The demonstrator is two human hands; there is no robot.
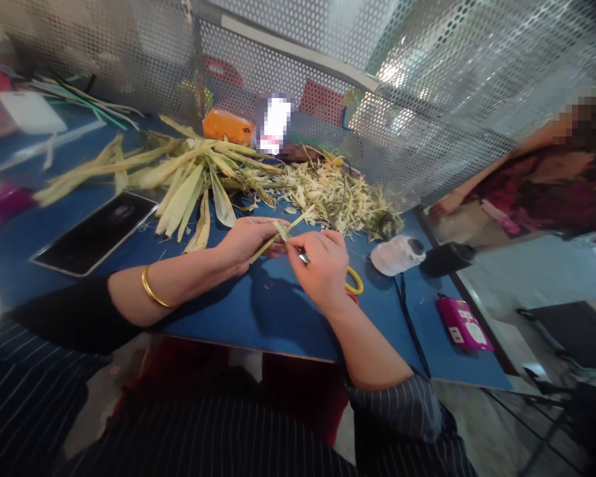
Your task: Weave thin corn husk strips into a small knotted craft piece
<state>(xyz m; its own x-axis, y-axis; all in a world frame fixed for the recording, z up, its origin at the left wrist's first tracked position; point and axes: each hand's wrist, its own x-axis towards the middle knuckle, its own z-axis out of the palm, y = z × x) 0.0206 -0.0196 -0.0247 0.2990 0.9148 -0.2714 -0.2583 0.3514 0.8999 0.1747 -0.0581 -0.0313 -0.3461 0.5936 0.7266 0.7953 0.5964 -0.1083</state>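
Note:
Above the front part of the blue table, my left hand (251, 245) is closed on a narrow pale-green strip of corn husk (302, 217), which slants up to the right. My right hand (322, 265) meets it from the right, fingers pinched at a short folded bit of husk (281, 230). A small shiny metal tool (304, 256) shows between the right fingers; most of it is hidden, so its kind is unclear. Behind my hands lie long dried corn husks (183, 192) and a heap of shredded husk (332, 195).
Scissors with a yellow handle (356, 281) lie partly behind my right wrist. Right of them are a white thread cone (397, 255), a black cone (449, 258) and a magenta packet (463, 323). A dark tablet (97, 232) lies left. Perforated metal panel (298, 53) stands behind; another person's arm (496, 165) reaches in right.

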